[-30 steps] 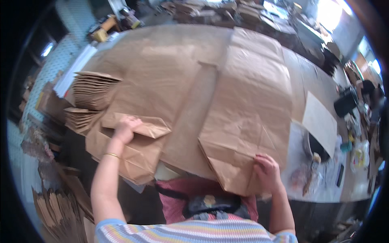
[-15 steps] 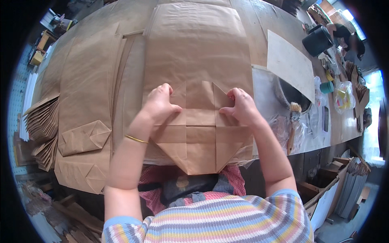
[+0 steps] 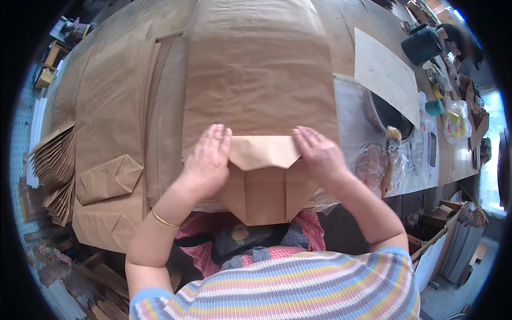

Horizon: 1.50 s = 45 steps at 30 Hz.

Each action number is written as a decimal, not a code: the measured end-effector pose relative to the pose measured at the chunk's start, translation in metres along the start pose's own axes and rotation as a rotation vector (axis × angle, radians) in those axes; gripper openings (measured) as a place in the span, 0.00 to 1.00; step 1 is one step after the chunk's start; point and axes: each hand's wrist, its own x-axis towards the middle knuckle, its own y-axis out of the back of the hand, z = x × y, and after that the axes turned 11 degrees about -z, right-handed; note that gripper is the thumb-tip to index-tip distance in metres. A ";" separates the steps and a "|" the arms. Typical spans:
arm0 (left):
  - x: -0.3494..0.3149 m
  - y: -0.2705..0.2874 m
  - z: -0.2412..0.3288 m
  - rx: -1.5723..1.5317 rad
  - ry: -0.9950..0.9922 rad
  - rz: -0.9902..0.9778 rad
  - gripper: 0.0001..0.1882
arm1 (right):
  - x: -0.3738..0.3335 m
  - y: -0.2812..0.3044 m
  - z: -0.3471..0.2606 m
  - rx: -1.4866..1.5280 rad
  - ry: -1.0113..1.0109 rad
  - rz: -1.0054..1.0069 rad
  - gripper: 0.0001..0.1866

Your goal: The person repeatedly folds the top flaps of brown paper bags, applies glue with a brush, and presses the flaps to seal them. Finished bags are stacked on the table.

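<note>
A brown paper bag (image 3: 263, 194) lies in front of me on a pile, its near end creased into panels with slanted corners. A pale flap (image 3: 265, 149) of it is folded over toward me, its near edge bent. My left hand (image 3: 207, 159) holds the flap's left end and my right hand (image 3: 322, 153) its right end, fingers along the fold. Both thumbs are mostly hidden. Beneath and beyond spreads a stack of flat brown paper bags (image 3: 261, 69).
More brown bags (image 3: 109, 96) lie to the left, with a folded-bottom bag (image 3: 111, 178) on top and fanned paper (image 3: 56, 160) beside them. To the right are a brush (image 3: 390, 154), a dark basin (image 3: 392, 114) partly under a pale board (image 3: 385, 74), and a dark bucket (image 3: 422, 47).
The panel that lay flat between my hands is now turned over toward me as a flap. My hands have shifted from pinching its sides to lying along the fold.
</note>
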 end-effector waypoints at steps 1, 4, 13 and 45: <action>0.003 0.005 0.014 -0.235 -0.079 -0.080 0.37 | -0.002 -0.007 -0.013 0.198 0.051 -0.061 0.34; 0.008 -0.001 0.046 -0.261 -0.174 -0.151 0.43 | 0.016 -0.011 -0.055 0.360 0.130 -0.071 0.44; -0.026 0.003 -0.014 -0.483 0.074 -0.071 0.49 | -0.016 0.000 0.002 0.608 -0.001 -0.075 0.48; 0.081 0.016 -0.022 -1.031 0.267 -0.014 0.18 | 0.043 0.057 -0.081 0.350 0.066 0.437 0.05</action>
